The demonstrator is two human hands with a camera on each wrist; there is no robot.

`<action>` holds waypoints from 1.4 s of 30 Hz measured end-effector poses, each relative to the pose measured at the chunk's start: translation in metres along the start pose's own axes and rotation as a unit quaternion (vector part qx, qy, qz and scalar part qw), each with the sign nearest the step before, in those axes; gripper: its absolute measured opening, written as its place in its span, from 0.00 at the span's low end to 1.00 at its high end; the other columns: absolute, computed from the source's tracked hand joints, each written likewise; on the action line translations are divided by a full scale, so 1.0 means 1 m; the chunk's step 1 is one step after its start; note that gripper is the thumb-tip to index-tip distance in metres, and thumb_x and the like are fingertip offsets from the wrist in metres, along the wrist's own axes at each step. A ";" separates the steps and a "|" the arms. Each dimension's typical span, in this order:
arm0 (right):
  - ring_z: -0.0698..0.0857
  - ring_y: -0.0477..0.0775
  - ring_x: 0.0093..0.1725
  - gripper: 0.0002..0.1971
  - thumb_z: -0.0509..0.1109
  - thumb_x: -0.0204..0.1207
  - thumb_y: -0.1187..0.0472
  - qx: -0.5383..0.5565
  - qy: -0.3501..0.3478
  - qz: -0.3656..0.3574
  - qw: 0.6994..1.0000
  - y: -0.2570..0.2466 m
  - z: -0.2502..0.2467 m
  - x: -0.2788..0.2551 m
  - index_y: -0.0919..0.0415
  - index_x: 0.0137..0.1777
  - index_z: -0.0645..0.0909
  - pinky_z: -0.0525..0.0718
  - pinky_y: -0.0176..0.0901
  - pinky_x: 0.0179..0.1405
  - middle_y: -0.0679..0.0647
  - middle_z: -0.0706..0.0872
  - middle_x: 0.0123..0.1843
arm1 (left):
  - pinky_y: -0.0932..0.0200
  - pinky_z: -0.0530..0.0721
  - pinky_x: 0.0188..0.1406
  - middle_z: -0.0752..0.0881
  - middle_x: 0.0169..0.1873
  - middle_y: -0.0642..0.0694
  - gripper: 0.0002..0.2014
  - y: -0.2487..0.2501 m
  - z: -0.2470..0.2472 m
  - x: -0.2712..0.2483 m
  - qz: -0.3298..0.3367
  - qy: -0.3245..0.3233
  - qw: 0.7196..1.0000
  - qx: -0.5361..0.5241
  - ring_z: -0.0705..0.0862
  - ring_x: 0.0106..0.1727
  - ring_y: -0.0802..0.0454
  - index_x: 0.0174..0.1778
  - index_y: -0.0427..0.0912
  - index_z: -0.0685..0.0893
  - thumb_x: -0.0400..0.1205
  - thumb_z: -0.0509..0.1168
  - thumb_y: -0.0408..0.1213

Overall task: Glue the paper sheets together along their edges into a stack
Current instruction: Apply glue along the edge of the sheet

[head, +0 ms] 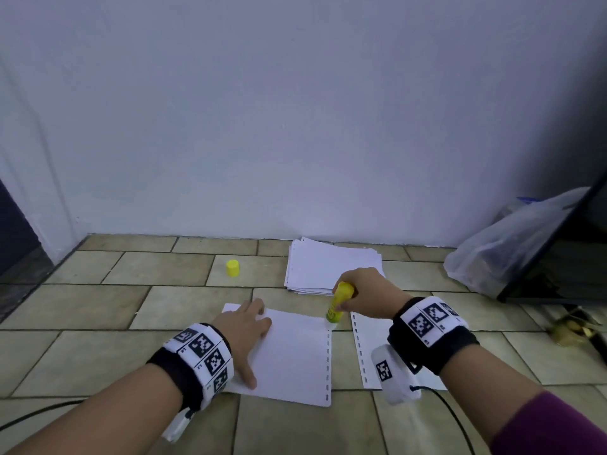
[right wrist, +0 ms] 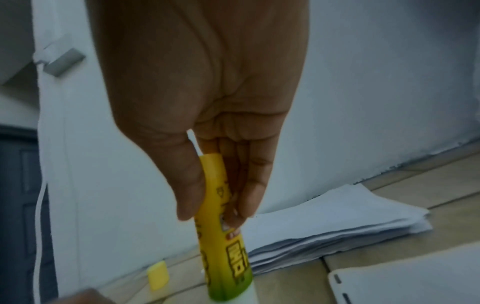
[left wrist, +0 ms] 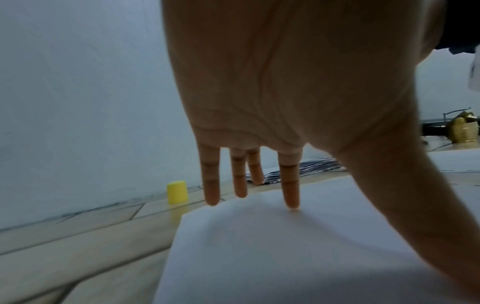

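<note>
A white perforated sheet (head: 295,359) lies on the tiled floor in front of me. My left hand (head: 244,333) presses flat on its left part, fingers straight (left wrist: 289,185). My right hand (head: 364,295) grips a yellow-green glue stick (head: 340,302), tip down at the sheet's far right corner. The right wrist view shows thumb and fingers wrapped round the glue stick (right wrist: 223,236). A second perforated sheet (head: 371,349) lies to the right, partly under my right wrist. A loose pile of white sheets (head: 331,266) sits farther back by the wall.
The yellow glue cap (head: 233,268) stands on the tiles at the back left. A plastic bag (head: 512,244) and a dark slanted panel (head: 558,244) are at the right. A gold object (head: 571,328) lies near them. Cables (head: 456,418) run along the floor near me.
</note>
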State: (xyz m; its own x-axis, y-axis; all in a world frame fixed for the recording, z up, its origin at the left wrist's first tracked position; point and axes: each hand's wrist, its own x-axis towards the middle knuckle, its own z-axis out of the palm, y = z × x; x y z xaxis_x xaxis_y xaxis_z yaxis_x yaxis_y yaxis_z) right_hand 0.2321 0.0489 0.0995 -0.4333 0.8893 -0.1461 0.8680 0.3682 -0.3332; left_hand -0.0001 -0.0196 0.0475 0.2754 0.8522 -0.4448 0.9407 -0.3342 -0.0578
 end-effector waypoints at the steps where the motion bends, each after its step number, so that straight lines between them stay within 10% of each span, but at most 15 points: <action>1: 0.80 0.49 0.51 0.14 0.76 0.71 0.57 0.043 0.030 0.001 0.999 0.000 0.000 0.002 0.59 0.56 0.84 0.77 0.35 0.45 0.53 0.85 0.53 | 0.49 0.75 0.69 0.50 0.80 0.47 0.44 -0.001 0.002 -0.001 0.013 -0.003 1.000 -0.019 0.64 0.77 0.45 0.76 0.50 0.62 0.68 0.78 0.55; 9: 0.80 0.47 0.48 0.13 0.77 0.70 0.61 0.144 0.077 0.013 0.986 -0.014 0.018 0.017 0.60 0.54 0.85 0.75 0.27 0.37 0.50 0.83 0.48 | 0.48 0.75 0.67 0.66 0.74 0.43 0.39 -0.008 -0.002 -0.010 -0.005 -0.029 1.000 0.003 0.70 0.72 0.43 0.80 0.51 0.61 0.76 0.69 0.60; 14: 0.81 0.52 0.55 0.14 0.76 0.71 0.59 0.144 0.067 0.023 0.987 -0.029 0.033 0.030 0.60 0.56 0.83 0.75 0.36 0.47 0.54 0.85 0.56 | 0.50 0.73 0.70 0.51 0.82 0.47 0.40 -0.005 0.000 -0.014 0.037 -0.010 0.999 -0.028 0.63 0.78 0.47 0.79 0.37 0.61 0.77 0.72 0.50; 28: 0.78 0.55 0.65 0.17 0.74 0.75 0.59 0.027 0.018 -0.007 0.999 -0.064 0.036 0.037 0.62 0.63 0.82 0.78 0.41 0.57 0.57 0.83 0.63 | 0.50 0.70 0.75 0.53 0.82 0.48 0.42 -0.001 -0.005 -0.015 0.028 -0.037 0.998 -0.048 0.60 0.80 0.48 0.83 0.40 0.56 0.79 0.71 0.45; 42: 0.85 0.51 0.42 0.11 0.77 0.68 0.62 0.002 -0.031 0.033 0.999 -0.030 0.014 0.004 0.68 0.47 0.85 0.85 0.41 0.42 0.58 0.88 0.44 | 0.47 0.79 0.61 0.63 0.74 0.38 0.31 0.005 0.006 -0.002 0.005 -0.036 0.999 0.038 0.74 0.69 0.38 0.81 0.42 0.60 0.83 0.64 0.32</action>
State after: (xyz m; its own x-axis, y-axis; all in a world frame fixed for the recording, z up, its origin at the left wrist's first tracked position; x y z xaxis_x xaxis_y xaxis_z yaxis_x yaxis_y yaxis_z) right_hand 0.2012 0.0376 0.0963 -0.3888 0.8932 -0.2258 0.8947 0.3076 -0.3239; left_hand 0.0033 -0.0257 0.0431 0.2679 0.8184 -0.5083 0.9191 -0.3754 -0.1200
